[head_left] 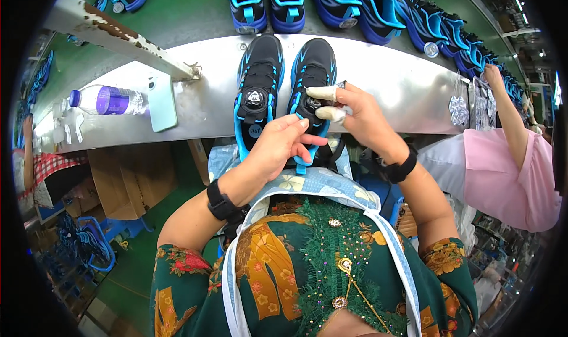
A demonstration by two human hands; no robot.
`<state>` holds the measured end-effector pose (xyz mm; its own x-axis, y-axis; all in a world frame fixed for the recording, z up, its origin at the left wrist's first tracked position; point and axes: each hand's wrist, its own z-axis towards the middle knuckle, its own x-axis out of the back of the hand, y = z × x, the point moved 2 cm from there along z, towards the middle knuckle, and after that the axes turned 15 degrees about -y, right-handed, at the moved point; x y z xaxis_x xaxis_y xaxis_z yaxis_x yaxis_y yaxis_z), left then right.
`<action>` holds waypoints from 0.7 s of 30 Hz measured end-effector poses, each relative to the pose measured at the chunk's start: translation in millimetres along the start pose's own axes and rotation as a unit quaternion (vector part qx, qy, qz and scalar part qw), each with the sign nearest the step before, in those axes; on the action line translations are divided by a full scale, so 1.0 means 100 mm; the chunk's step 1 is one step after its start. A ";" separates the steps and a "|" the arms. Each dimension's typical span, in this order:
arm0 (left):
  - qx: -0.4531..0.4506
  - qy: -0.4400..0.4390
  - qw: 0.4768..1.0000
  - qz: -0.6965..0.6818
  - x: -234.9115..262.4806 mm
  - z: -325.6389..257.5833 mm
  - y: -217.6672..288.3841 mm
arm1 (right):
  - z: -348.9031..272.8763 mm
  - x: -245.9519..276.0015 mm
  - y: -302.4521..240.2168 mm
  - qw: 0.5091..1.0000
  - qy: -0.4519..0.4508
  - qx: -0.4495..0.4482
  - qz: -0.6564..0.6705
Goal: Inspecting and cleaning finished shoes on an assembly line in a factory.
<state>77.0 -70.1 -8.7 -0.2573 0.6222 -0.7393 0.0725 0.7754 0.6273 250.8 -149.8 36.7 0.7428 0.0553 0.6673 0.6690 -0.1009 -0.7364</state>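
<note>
Two black sneakers with bright blue trim lie side by side on the metal bench edge, toes pointing away from me. The left sneaker [260,62] has a round lacing dial [255,98] on its tongue, and neither hand touches it. At the right sneaker [315,59], my left hand [281,144] pinches the collar by the tongue between thumb and forefinger, its other fingers curled. My right hand [364,118] has pale finger covers on the thumb and forefinger. Those two fingertips close around the dial of the right sneaker and partly hide it.
More black-and-blue sneakers [331,5] line the green belt [189,11] beyond the metal ledge [207,112]. To the left are a chipped post [127,38], a bottle [109,100] and a light-green phone [161,103]. Bagged round parts [458,109] lie near a pink-clad co-worker [503,171].
</note>
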 end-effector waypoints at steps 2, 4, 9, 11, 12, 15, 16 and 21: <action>0.019 0.026 0.997 0.072 -0.07 -0.23 0.18 | -0.06 0.09 0.07 0.993 -0.066 -0.057 0.076; 0.008 0.081 0.961 0.265 -0.08 -0.51 0.32 | -0.27 -0.01 0.35 0.971 -0.050 -0.122 0.200; -0.023 0.133 0.700 0.702 -0.11 -0.64 0.35 | -0.09 -0.45 0.07 0.988 -0.066 0.013 0.142; 0.028 0.207 0.642 0.738 -0.01 -0.50 0.36 | 0.06 -0.37 -0.09 0.976 -0.113 -0.029 0.181; 0.061 0.230 0.662 0.711 0.04 -0.42 0.44 | 0.20 -0.28 0.00 0.984 -0.119 0.040 0.127; 0.054 0.240 0.668 0.702 0.23 -0.45 0.56 | 0.91 0.33 -0.17 0.992 -0.123 0.030 -0.024; 0.009 0.219 0.656 0.722 0.27 -0.48 0.60 | 1.21 0.48 -0.07 0.987 -0.032 0.132 -0.088; -0.014 0.206 0.776 0.596 -0.03 -1.14 1.12 | 2.40 0.31 0.32 0.930 -0.017 0.082 -0.358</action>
<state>-23.9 2.9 92.0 -0.3096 0.8041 0.5076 0.4760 -0.3311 0.8148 301.4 87.2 7.0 0.1033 0.0803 0.9914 0.9854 0.1272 -0.1130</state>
